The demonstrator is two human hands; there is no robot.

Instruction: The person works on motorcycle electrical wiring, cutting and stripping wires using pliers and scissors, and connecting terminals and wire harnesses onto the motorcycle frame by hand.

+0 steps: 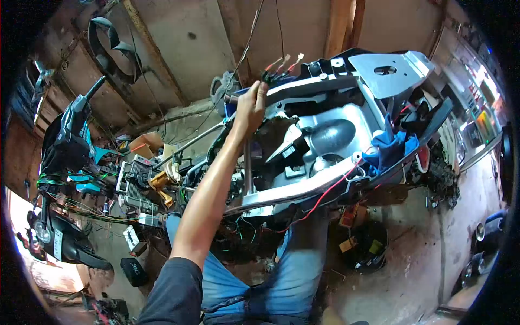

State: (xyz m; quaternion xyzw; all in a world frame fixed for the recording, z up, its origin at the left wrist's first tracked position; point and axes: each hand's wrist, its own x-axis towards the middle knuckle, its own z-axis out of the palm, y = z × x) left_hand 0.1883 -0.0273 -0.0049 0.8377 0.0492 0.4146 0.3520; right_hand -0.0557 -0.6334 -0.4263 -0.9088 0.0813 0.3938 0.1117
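My left hand (252, 105) reaches up to the far side of a stripped motorcycle frame (303, 192). Its fingers are closed at the base of a short wire bundle (281, 67) with bare connectors, which sticks up past the thumb. A short metal cylinder (232, 99) shows just left of the fingers. Right of the hand lies the silver-grey under-seat tray (355, 116) with a black rounded hollow. A blue cloth (392, 147) is bunched at its right end, and a red wire (325, 194) loops over the near rail. My right hand cannot be made out.
A radiator (135, 181) and loose wiring are at the left, with handlebar parts (67, 132) beyond. Another motorcycle (67, 241) stands lower left. A black box (134, 272) and a round dark tray of parts (371, 246) lie on the floor. My legs are under the frame.
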